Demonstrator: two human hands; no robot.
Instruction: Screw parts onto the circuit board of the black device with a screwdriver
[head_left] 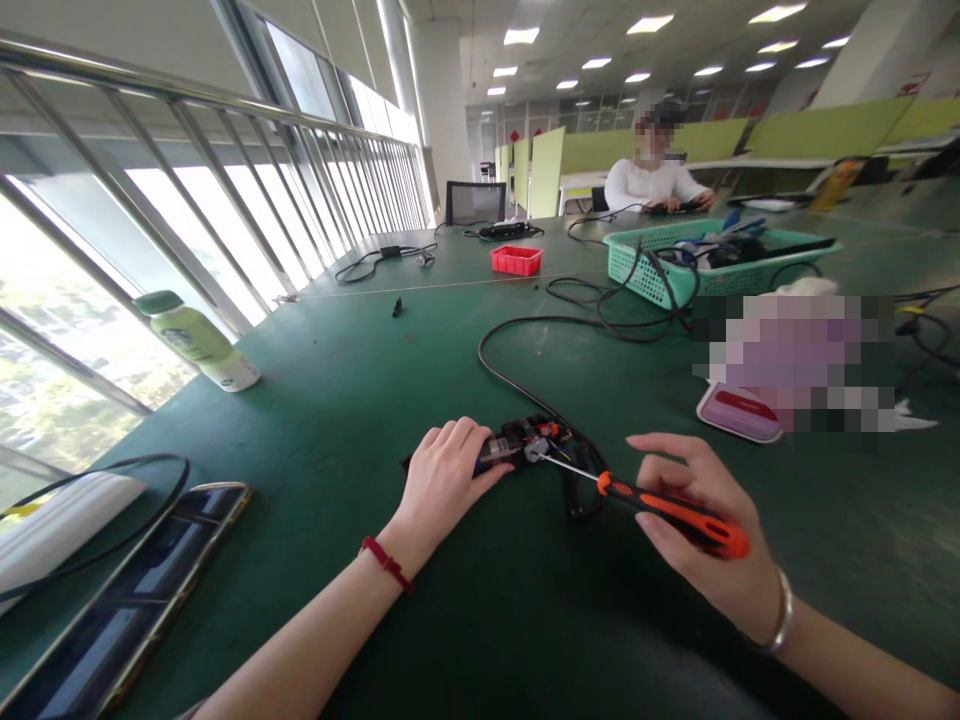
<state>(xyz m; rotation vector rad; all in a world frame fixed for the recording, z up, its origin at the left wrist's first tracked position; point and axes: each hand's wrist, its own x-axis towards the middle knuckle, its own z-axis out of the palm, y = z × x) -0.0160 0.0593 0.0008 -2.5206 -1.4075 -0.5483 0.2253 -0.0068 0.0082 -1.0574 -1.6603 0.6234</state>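
My left hand (448,472) is wrapped round the dark body of a corded device (499,452) on the green table (360,400). Its right end lies open, showing small orange, grey and wired parts. My right hand (705,520) holds an orange and black screwdriver (675,515) by the handle, its index finger raised off it. The screwdriver's metal shaft points left, with its tip at the grey part of the device. A black cable (517,380) runs from the device towards the back.
A green basket (652,275) of tools and a red tray (516,261) stand further back. On the left are a bottle (199,340) and a phone-like dark panel (142,600). A pink case (739,412) lies right. A person (649,180) sits across the table.
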